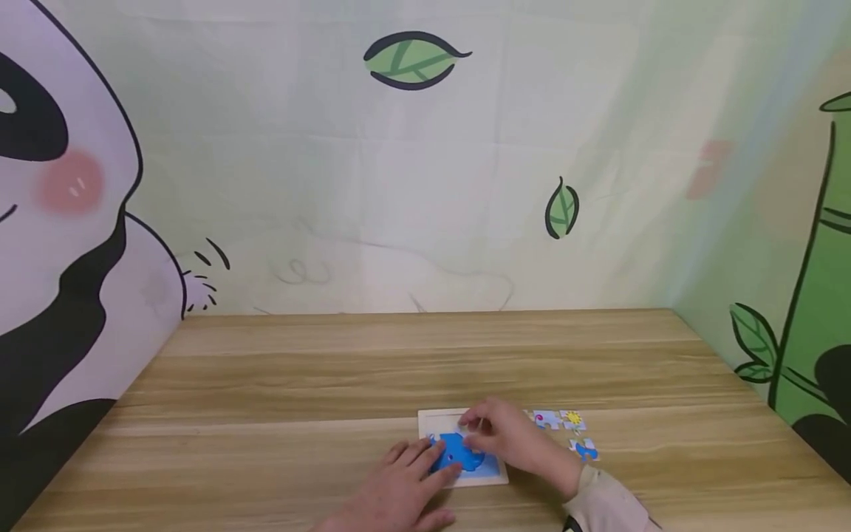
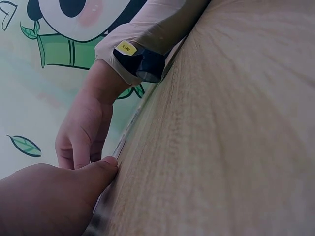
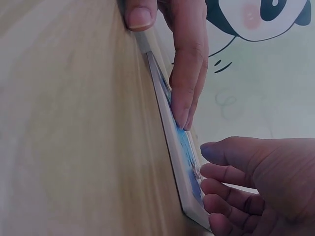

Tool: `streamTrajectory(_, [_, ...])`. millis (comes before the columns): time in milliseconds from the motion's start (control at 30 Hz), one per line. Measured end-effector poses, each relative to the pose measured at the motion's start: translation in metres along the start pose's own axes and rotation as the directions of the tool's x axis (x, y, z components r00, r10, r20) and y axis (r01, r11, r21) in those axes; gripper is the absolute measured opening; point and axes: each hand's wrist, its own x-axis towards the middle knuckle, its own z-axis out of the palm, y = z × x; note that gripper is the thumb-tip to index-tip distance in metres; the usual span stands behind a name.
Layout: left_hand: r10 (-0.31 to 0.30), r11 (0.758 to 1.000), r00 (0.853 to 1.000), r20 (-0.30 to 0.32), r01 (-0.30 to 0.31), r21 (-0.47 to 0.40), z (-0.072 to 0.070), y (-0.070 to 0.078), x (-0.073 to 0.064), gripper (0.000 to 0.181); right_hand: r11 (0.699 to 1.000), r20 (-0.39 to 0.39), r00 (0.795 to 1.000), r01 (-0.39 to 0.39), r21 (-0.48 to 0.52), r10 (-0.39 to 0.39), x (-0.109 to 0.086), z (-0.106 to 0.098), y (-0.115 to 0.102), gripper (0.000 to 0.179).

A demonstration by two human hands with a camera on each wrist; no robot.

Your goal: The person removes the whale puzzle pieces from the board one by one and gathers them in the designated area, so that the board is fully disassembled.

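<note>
A small jigsaw puzzle in a pale wooden frame lies on the table, its picture a blue animal on light blue. My left hand rests on its left part, fingers spread over the blue picture. In the right wrist view those left fingers lie nearly straight on the surface. From the right, my right hand reaches over the frame. Its fingers are loosely bent at the puzzle, thumb apart from them, and no piece shows between them. Part of the picture is hidden under both hands.
Right of the frame lie several loose puzzle pieces, among them one with a yellow sun and one with a blue shape. The wooden table meets a wall cloth printed with a panda and leaves.
</note>
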Motion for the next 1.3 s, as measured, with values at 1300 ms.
streamTrajectory(1300, [-0.006, 1.0, 1.0, -0.016, 0.006, -0.017, -0.0026, 0.0022, -0.0026, 0.057, 0.998, 0.001, 0.999, -0.052, -0.033, 0.052, 0.0011, 0.0074, -0.0056, 0.024])
